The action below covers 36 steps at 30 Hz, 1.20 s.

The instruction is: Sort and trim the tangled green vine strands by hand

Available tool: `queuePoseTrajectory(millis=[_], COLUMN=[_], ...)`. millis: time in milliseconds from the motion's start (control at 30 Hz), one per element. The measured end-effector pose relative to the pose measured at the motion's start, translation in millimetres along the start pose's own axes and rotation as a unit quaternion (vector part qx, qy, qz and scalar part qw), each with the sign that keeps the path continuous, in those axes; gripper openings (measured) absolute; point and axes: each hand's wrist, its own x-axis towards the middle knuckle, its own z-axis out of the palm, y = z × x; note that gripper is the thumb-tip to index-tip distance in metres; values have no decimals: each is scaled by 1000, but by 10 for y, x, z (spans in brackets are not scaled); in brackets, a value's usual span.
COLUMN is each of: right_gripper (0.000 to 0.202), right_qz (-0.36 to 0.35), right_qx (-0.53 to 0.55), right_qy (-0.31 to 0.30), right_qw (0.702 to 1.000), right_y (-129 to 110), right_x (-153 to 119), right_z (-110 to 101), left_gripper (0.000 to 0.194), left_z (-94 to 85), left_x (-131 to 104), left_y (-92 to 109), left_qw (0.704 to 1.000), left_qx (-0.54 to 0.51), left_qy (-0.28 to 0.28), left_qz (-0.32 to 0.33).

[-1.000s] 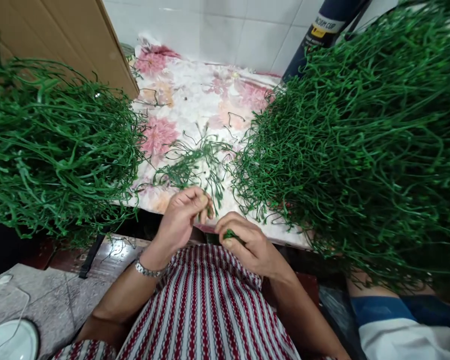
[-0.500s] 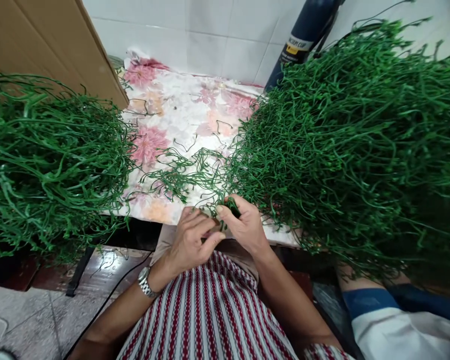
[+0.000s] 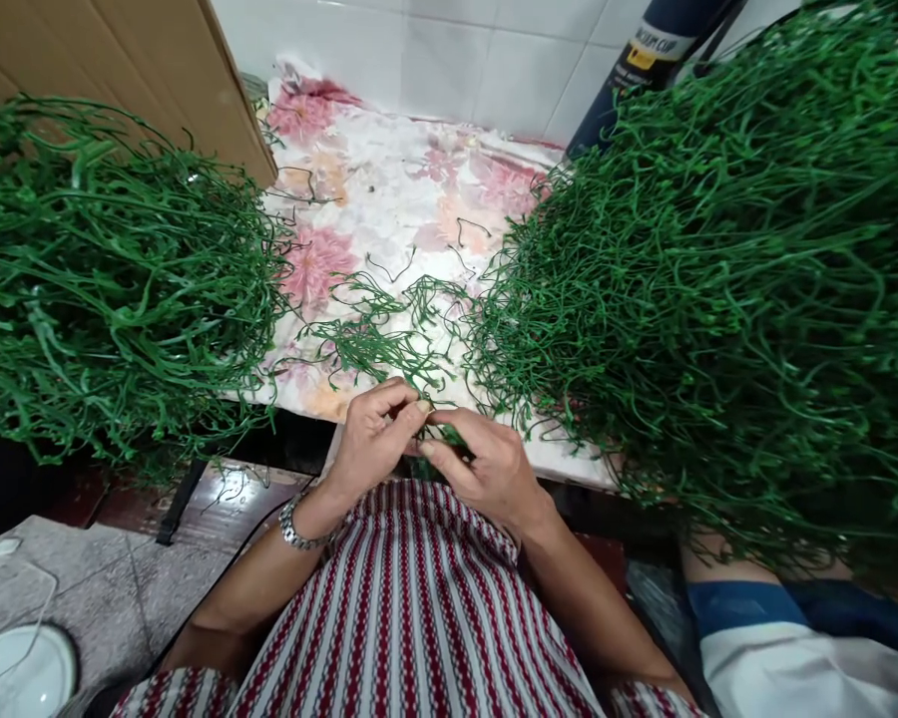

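Note:
At the table's front edge my left hand, with a metal watch on its wrist, is closed in a pinch at the tips of thin green plastic stems. Facing it, my right hand has its fingers curled round several of these stems, partly hidden in the palm. The fingertips of both hands almost meet. Just beyond them, a small loose bunch of stems lies spread on the flowered tablecloth.
Large heaps of green stems rise at the left and the right. Behind them are a cardboard box and a dark blue vacuum cup tube. Another person's leg in blue and white shows at lower right.
My left hand has moved up and closed its fingertips near the stems. My right hand has turned and shifted slightly lower. The view has tilted down and moved left.

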Motion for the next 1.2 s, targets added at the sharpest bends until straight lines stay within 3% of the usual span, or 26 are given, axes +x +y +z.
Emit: queuePoseTrajectory(millis=[133, 267, 333, 533, 767, 1033, 1100, 1200], right_gripper=[18, 15, 15, 18, 11, 7, 6, 7], right_qz=[54, 26, 13, -4, -20, -39, -44, -47], right_qx=[31, 20, 20, 11, -31, -80, -88, -99], right_qy=[40, 13, 31, 38, 61, 92, 101, 105], right_qw=[997, 999, 999, 999, 997, 992, 990, 988], right_y=[19, 33, 39, 34, 21, -10, -19, -23], right_x=[82, 144, 142, 114, 68, 19, 16, 9], right_z=[-97, -24, 32, 65, 42, -43, -49, -52], left_gripper=[24, 24, 28, 32, 24, 5, 16, 24], left_z=[-56, -60, -57, -42, -18, 50, 64, 35], left_x=[-17, -19, -16, -1, 19, 20, 7, -10], left_y=[-39, -9, 12, 6, -44, -5, -16, -29], left_qw=[999, 999, 999, 998, 999, 984, 968, 934], left_qx=[-45, -16, 8, -4, -21, 130, 172, 226], left_qy=[-19, -44, -42, -48, 33, 97, 113, 76], left_qz=[-17, 10, 18, -28, -37, 71, 140, 264])
